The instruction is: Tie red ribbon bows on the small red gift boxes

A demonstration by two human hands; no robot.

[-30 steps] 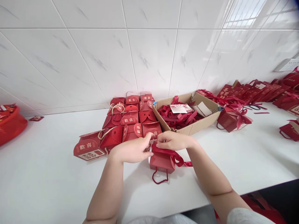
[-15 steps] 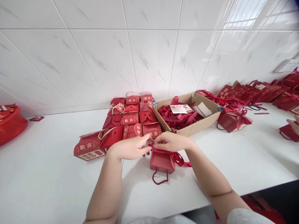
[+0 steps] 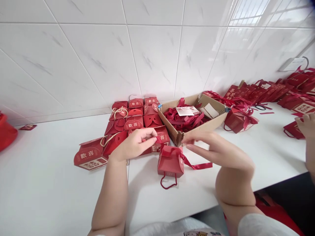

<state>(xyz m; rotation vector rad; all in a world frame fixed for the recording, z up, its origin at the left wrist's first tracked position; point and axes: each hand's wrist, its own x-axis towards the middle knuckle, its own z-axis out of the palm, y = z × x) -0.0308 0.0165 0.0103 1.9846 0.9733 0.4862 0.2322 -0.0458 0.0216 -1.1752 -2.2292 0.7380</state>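
A small red gift box [image 3: 170,163] with a red cord handle stands on the white counter [image 3: 49,183] in front of me. A red ribbon [image 3: 197,165] is tied at its top, one tail lying out to the right. My left hand [image 3: 135,145] pinches a ribbon loop just left of the box top. My right hand [image 3: 216,149] pinches the other ribbon end to the right of the box, fingers pressed together.
Finished red boxes [image 3: 134,123] are stacked against the tiled wall behind. A cardboard box [image 3: 197,126] of red ribbons sits right of them. More red boxes [image 3: 261,90] line the wall at right. Another person's hand [image 3: 306,126] shows at the right edge.
My hands were together over the box top; now they have moved apart, drawing the ribbon ends outward. The view has shifted slightly to the right.
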